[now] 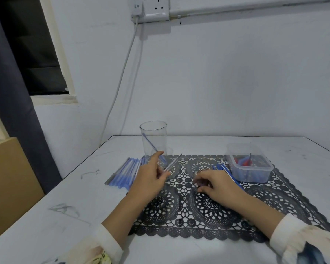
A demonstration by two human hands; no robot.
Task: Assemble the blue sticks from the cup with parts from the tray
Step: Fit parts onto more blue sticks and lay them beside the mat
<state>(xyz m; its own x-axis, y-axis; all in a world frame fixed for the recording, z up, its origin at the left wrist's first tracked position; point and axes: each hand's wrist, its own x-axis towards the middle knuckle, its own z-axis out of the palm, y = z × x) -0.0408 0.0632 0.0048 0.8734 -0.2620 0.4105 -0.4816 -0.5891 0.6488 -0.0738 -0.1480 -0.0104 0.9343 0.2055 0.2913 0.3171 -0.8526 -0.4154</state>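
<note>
Probably a pen tube [172, 162] near cup [154, 130]

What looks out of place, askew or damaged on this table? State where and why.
Nothing is spilled or broken. The table has grey scribble marks left of the black mat, which look like stains. A single blue stick leans tilted in the cup. The left hand holds a clear tube.
</note>
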